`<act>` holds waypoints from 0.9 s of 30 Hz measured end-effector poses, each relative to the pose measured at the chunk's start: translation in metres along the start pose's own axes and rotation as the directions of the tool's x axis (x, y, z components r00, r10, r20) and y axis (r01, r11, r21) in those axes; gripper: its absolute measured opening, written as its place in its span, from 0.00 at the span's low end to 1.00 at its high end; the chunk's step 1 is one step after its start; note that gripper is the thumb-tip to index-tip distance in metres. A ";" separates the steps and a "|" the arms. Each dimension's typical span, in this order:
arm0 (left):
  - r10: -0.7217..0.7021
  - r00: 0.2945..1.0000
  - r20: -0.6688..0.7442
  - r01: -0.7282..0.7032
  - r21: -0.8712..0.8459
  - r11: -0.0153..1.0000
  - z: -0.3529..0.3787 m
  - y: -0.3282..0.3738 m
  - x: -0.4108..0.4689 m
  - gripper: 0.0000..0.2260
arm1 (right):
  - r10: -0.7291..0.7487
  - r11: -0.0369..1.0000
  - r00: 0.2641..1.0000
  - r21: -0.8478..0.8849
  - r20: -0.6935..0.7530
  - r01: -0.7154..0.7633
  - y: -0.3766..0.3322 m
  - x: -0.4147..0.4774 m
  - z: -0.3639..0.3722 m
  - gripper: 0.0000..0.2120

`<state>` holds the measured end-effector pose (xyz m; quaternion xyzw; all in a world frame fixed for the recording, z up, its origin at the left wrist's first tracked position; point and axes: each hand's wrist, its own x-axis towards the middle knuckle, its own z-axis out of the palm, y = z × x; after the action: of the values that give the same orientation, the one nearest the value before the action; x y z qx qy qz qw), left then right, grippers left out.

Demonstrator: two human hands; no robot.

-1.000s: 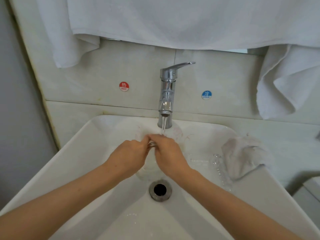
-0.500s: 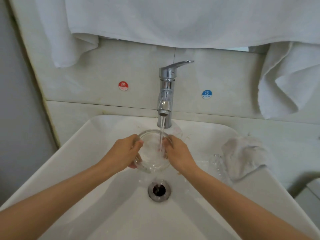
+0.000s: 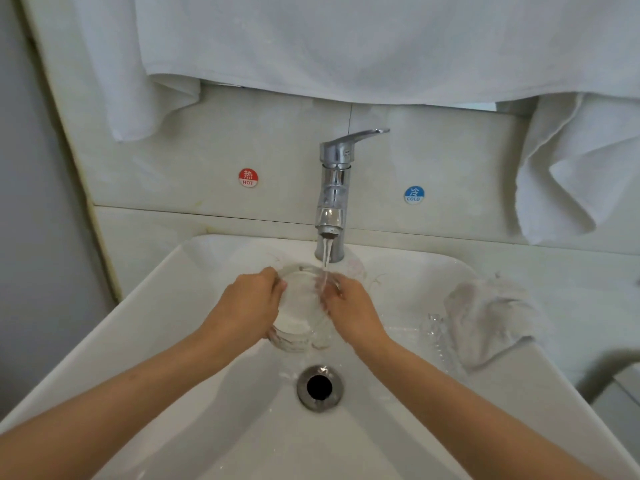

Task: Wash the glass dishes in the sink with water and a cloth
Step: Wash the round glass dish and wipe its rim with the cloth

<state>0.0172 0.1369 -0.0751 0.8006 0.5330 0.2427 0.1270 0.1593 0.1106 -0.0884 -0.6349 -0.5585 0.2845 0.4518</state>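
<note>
A clear glass dish (image 3: pixel 300 308) is held tilted over the white sink (image 3: pixel 180 327), under the water running from the chrome tap (image 3: pixel 334 188). My left hand (image 3: pixel 247 306) grips its left rim, fingers curled round the edge. Gripping the right rim is my right hand (image 3: pixel 349 311), where the stream strikes. Another clear glass dish (image 3: pixel 438 336) lies against the sink's right wall. A crumpled white cloth (image 3: pixel 488 317) rests on the sink's right rim, apart from both hands.
The drain (image 3: pixel 319 387) lies open just below the held dish. White towels (image 3: pixel 346 43) hang across the wall above the tap, one drooping at right (image 3: pixel 575 168). Hot (image 3: pixel 248 177) and cold (image 3: pixel 414 194) stickers flank the tap.
My hands were together over the dish under the tap; they have spread apart to its two rims, exposing the dish face to the stream. The hold stays much the same since half a second ago.
</note>
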 end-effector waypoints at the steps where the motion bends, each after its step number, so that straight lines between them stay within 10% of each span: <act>1: -0.022 0.999 -0.028 0.020 -0.049 0.999 -0.002 -0.002 0.001 0.11 | 0.201 0.951 0.973 0.218 0.112 -0.221 0.001 -0.004 0.002 0.11; 3: -0.014 0.998 -0.063 0.010 -0.057 0.998 -0.005 -0.004 0.003 0.11 | 0.347 0.774 0.895 0.454 0.281 -0.443 0.002 -0.008 0.004 0.09; 5: -0.007 0.999 -0.036 0.005 -0.038 0.999 -0.005 -0.002 0.002 0.11 | 0.365 0.804 0.901 0.408 0.236 -0.433 0.005 -0.002 0.005 0.09; 9: 0.061 0.994 0.092 -0.082 0.257 0.963 0.008 0.008 -0.003 0.11 | 0.002 0.994 1.000 -0.108 -0.031 -0.005 -0.004 -0.001 0.004 0.22; 13: 0.087 0.989 0.121 -0.113 0.224 0.968 0.019 0.011 -0.010 0.14 | -0.342 0.736 0.924 -0.562 0.173 0.378 -0.018 -0.018 0.009 0.25; 16: 0.029 0.999 0.043 -0.027 -0.037 0.999 0.014 0.005 -0.010 0.09 | -0.268 0.909 0.963 -0.328 0.014 0.257 -0.010 -0.004 0.003 0.22; 18: -0.049 0.999 -0.002 0.046 -0.293 0.955 0.010 0.003 -0.008 0.11 | 0.050 0.996 0.999 0.072 -0.021 -0.048 -0.003 0.008 -0.004 0.13; 22: -0.140 0.990 0.010 0.127 -0.491 0.862 0.010 0.005 -0.011 0.11 | 0.401 0.646 0.870 0.585 0.288 -0.491 0.005 0.009 -0.008 0.08; 27: -0.246 0.964 0.099 0.254 -0.611 0.750 0.021 0.000 -0.011 0.10 | 0.418 0.582 0.861 0.643 0.289 -0.498 0.009 0.005 -0.003 0.10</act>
<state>0.0249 0.1280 -0.0960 0.6375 0.5252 0.3798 0.4166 0.1671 0.1149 -0.0950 -0.5219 -0.2487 0.6136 0.5378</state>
